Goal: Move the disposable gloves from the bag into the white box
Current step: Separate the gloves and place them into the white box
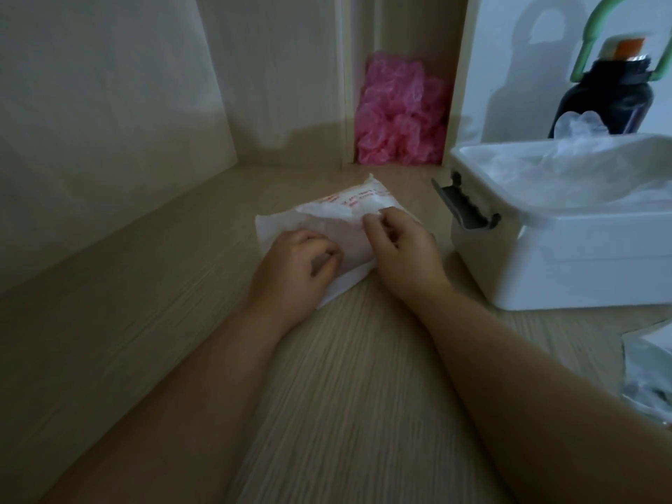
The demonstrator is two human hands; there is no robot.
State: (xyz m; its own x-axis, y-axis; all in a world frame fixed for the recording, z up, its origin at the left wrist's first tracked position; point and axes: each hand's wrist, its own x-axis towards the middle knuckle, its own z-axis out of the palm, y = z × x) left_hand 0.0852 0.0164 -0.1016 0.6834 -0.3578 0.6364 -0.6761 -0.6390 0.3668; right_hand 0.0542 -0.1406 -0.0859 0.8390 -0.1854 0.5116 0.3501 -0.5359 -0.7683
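A flat translucent bag (329, 216) with red print lies on the wooden desk in the middle of the head view, and pale gloves show through it. My left hand (294, 265) rests on the bag's near left part with its fingers curled, pinching the film. My right hand (398, 243) pinches the bag's right side near its opening. The white box (567, 263) stands open just right of the bag, and clear disposable gloves (589, 169) lie heaped inside it.
A pile of pink plastic gloves (400, 110) fills a narrow niche at the back. A black bottle (611, 92) with a green handle stands behind the box. Another clear packet (651, 372) lies at the right edge. A wooden panel walls the left side.
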